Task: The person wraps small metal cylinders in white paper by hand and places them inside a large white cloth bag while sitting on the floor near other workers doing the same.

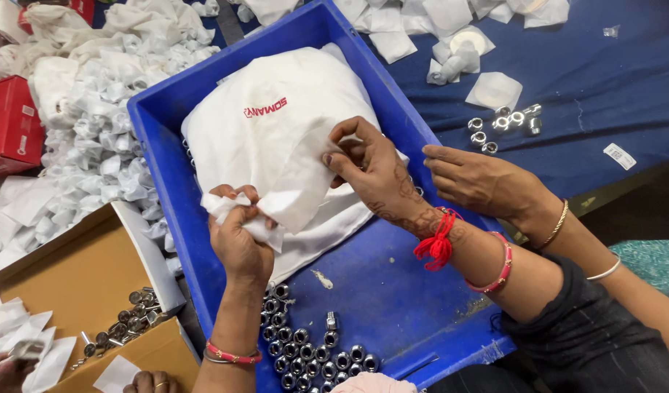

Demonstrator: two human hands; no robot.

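Small packing workshop, blue crate (167,138) of metal nuts (313,349), paper wrappers (109,102), cartons (72,269)

A blue-clothed table (604,80) is being occupied by a blue crate (393,291), a cardboard box (72,269), loose metal nuts (503,124) and white wrappers (109,102).

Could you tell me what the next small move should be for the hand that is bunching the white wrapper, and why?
Probably the left hand should finish twisting its small white wrapper shut. The wrapper is bunched between its fingers over the blue crate, its ends loose. The right hand only pinches the white cloth bag, so it seems free to help. Whether a metal fitting is inside cannot be seen.
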